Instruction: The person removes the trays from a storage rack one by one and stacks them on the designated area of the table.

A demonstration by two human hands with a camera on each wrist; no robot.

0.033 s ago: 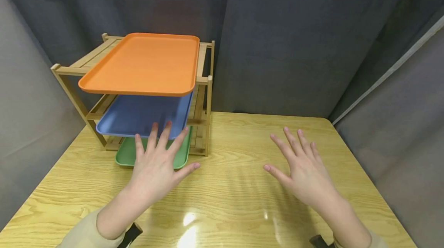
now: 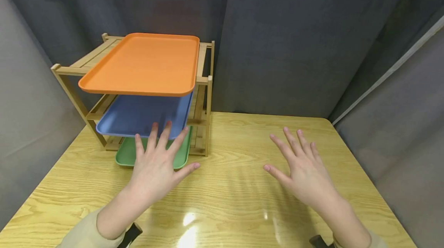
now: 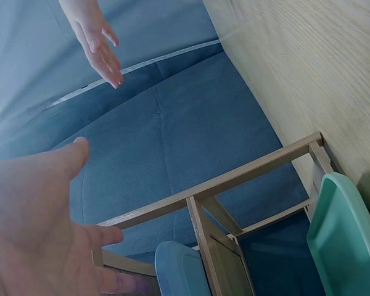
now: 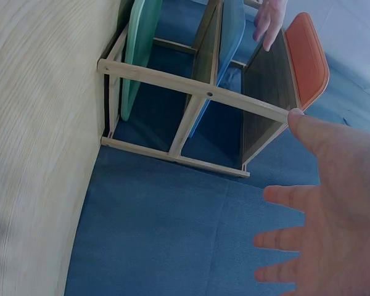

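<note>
Rack far left, my hands in front

Rack [image 2: 204, 97] at table's [image 2: 243, 201] back-left w/ 3 trays stacked: top tray [image 2: 142, 64], middle tray [image 2: 138, 115], bottom tray [image 2: 126, 153]. My left hand [image 2: 156, 167] just before them; right hand [image 2: 305, 172] well to its right.

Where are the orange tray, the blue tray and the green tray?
orange tray [image 2: 145, 63], head view, middle of its flat bottom.
blue tray [image 2: 138, 115], head view, its bare inner surface.
green tray [image 2: 126, 153], head view, its left inner part.
</note>
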